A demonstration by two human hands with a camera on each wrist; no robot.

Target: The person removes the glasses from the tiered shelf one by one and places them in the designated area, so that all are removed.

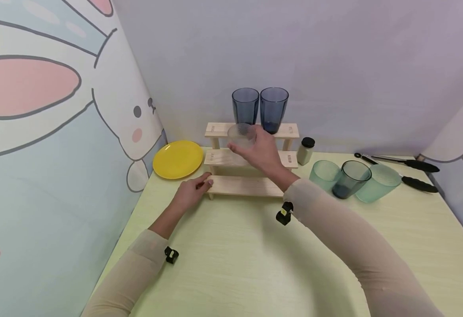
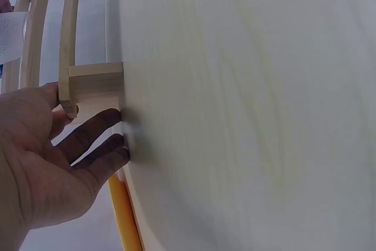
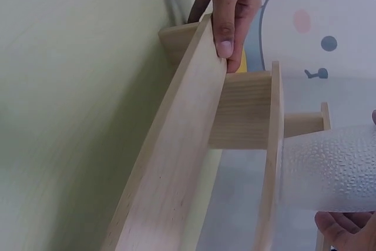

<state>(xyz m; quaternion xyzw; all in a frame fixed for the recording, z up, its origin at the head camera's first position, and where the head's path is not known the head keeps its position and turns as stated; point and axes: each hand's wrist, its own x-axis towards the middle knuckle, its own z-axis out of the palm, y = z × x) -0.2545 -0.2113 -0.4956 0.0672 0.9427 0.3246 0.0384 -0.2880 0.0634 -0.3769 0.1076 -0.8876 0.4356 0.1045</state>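
Observation:
A three-tier wooden shelf rack (image 1: 247, 186) stands against the back wall. My left hand (image 1: 189, 193) pinches the left end of its lowest board, thumb on top, as the right wrist view shows. With my right hand (image 1: 265, 152) I hold a clear cup with a pebbled surface (image 3: 329, 168), fingers and thumb around its sides. The cup's base is right at the middle board (image 1: 219, 157). On the top board are two blue glasses, a left one (image 1: 245, 108) and a right one (image 1: 273, 108), side by side and upright.
A yellow plate (image 1: 178, 159) lies left of the rack. To its right stands a black-lidded jar (image 1: 305, 151). Farther right are a green cup (image 1: 323, 174), a dark blue glass (image 1: 351, 178), a larger green cup (image 1: 379, 182) and black-handled utensils (image 1: 421, 165). A wall (image 1: 57, 198) borders the left side.

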